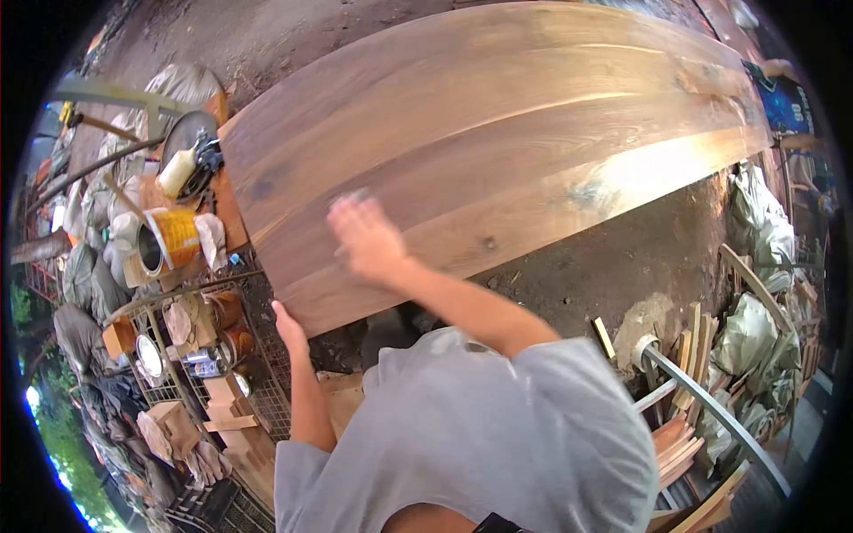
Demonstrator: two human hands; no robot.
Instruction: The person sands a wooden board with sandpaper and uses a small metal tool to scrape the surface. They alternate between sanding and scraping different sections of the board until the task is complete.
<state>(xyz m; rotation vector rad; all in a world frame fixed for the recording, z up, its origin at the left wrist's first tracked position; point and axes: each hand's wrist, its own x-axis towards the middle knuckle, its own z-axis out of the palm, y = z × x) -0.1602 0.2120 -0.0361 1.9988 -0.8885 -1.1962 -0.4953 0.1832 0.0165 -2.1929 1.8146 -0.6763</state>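
A long brown wooden tabletop [462,133], made of several planks, stretches across the view. My right hand [369,244] lies palm down over its near left part, blurred by motion. A small pale piece [357,195] shows at its fingertips, pressed against the wood; the blur hides what it is. My left hand [290,329] grips the tabletop's near left corner, thumb up along the edge and the other fingers hidden below.
On the left are a yellow bucket [173,242], a cream bottle [178,172] and a wire rack [267,346] with cans. Wood offcuts [689,355] and a metal tube [720,413] stand at right. Another person [786,102] is at the tabletop's far right end.
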